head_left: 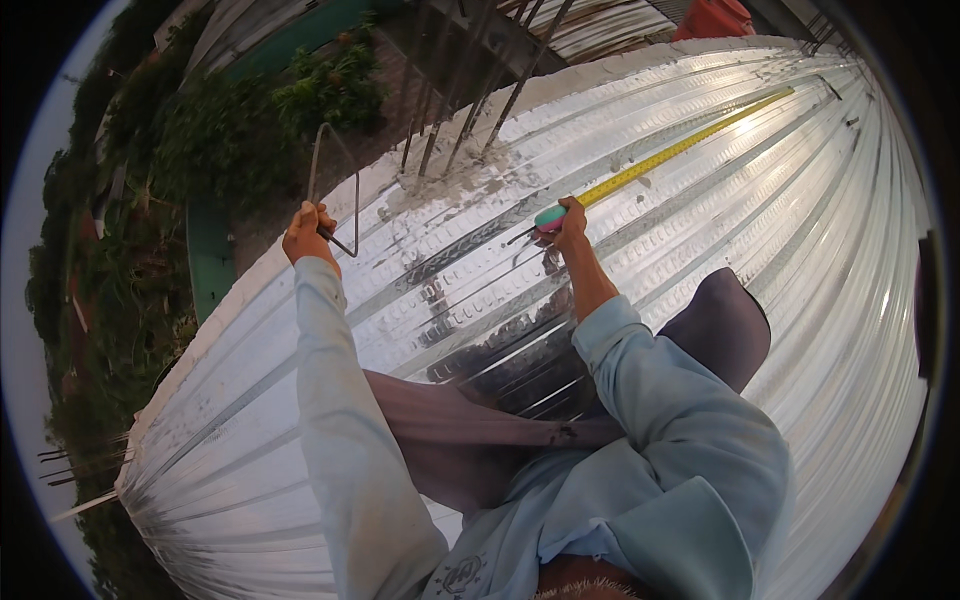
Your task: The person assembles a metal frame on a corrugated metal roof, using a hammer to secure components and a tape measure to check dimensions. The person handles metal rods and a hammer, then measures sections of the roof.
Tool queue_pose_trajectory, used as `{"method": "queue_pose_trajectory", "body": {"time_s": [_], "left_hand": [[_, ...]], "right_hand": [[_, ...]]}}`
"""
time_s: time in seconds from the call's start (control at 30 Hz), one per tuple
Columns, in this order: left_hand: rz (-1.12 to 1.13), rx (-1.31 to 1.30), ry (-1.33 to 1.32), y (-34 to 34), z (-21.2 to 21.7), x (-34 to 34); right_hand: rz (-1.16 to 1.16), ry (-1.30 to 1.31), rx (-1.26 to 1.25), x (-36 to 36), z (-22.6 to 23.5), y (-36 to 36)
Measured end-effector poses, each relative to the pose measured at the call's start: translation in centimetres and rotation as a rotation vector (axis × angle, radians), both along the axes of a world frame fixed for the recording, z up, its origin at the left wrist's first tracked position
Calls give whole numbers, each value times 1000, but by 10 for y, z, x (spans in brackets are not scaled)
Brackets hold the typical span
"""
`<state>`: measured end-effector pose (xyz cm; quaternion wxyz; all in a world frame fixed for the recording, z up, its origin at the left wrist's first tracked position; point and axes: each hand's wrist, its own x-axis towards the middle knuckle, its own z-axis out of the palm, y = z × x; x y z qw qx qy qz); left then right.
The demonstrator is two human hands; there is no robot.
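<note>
My left hand grips a bent steel rebar loop at the left edge of a shiny corrugated metal deck. My right hand holds a teal and pink tape measure case down on the deck. Its yellow tape runs out along a rib toward the far right corner. Both my forearms are in light blue sleeves. My knee in dark trousers rests on the deck to the right.
Several vertical rebars rise from a concrete patch at the deck's far edge. Beyond the left edge the deck drops off to greenery below. An orange object sits at the far top. Rebar ends stick out lower left.
</note>
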<state>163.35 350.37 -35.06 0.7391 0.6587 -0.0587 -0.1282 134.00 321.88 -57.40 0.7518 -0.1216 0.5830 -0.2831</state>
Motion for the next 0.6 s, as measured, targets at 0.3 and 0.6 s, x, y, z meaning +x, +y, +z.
{"method": "queue_pose_trajectory", "body": {"time_s": [0.3,0.6], "left_hand": [[-36,31,10,-5,-5,7],[-48,32,31,-8,-5,5]], "right_hand": [[-75,33,-46,5,16,-8],[-142,128,-117,3,-3,-12]]}}
